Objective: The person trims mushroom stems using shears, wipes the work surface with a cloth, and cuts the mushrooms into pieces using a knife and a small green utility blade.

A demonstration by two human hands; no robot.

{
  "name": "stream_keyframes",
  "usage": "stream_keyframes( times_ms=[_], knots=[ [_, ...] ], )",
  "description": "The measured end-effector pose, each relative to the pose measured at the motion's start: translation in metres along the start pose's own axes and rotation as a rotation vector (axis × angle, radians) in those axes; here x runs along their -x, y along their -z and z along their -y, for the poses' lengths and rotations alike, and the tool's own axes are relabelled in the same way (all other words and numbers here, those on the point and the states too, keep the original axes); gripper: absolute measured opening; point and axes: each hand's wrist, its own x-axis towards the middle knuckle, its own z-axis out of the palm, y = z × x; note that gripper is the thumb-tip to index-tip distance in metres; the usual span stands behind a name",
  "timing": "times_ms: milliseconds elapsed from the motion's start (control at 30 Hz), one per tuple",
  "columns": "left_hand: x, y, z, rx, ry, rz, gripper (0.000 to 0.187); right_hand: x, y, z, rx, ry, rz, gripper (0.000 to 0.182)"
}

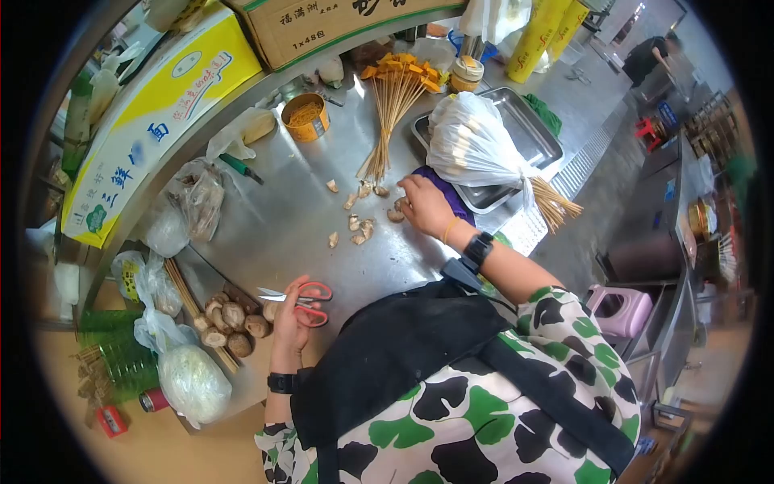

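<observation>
Two hands (425,206) (288,321) apart, bare steel table (266,226) between, scissors (302,302) near edge.

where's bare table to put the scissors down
Bare steel lies between the scissors and the mushroom pieces, below the tin. Crowded: whole mushrooms by the left hand, tray and bag beyond the right hand.
</observation>
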Motion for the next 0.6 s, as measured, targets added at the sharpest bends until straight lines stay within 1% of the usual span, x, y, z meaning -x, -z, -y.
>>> stream_keyframes(
  times_ms=[67,167,267,367,400,500,600],
  knots=[
    [0.011,0.007,0.001,-0.122,-0.007,-0.058,0.038,-0.005,-0.025,-0.024,0.204,0.014,-0.09,0.029],
    [0.016,0.007,0.004,-0.289,-0.044,-0.159,0.042,-0.013,-0.038,-0.031,0.357,-0.04,0.162,0.028],
    [0.003,0.01,-0.002,-0.438,-0.11,-0.217,0.047,-0.017,-0.027,-0.023,0.273,0.07,0.211,0.03],
    [-0.024,0.005,-0.025,-0.521,-0.117,-0.183,0.051,-0.016,-0.048,-0.027,0.083,0.3,0.107,0.032],
    [-0.032,0.004,-0.032,-0.544,-0.102,-0.156,0.051,-0.014,-0.052,-0.025,0.036,0.275,0.115,0.032],
    [-0.075,0.029,-0.041,-0.879,0.042,-0.272,0.052,-0.006,-0.056,-0.016,-0.009,0.157,-0.057,0.035],
    [-0.085,0.026,-0.041,-1.748,-0.486,-0.509,0.049,0.005,-0.068,-0.026,0.036,0.05,-0.083,0.043]
  ],
)
